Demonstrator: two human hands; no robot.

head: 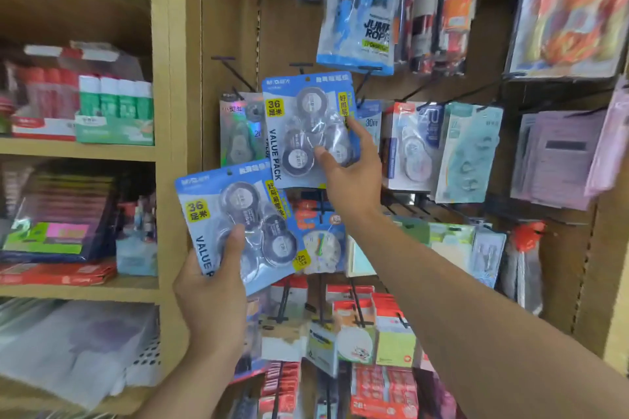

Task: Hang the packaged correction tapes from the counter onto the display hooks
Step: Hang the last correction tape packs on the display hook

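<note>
Two blue "value pack" correction tape packages are in view. My right hand (350,163) holds the upper package (306,129) by its right edge, thumb on the front, raised against the brown display board. Its hang hole sits just below a dark hook (301,66). Whether the hook passes through the hole I cannot tell. My left hand (211,289) grips the lower package (235,224) from below, thumb across its clear blister, tilted slightly left. More correction tape packs (412,146) hang on hooks to the right.
An empty dark hook (231,70) sticks out at upper left of the board. Jump rope packs (360,7) hang above. Wooden shelves (85,148) with glue sticks and stationery stand at left. Sticky notes and other hung goods crowd the lower board (357,326).
</note>
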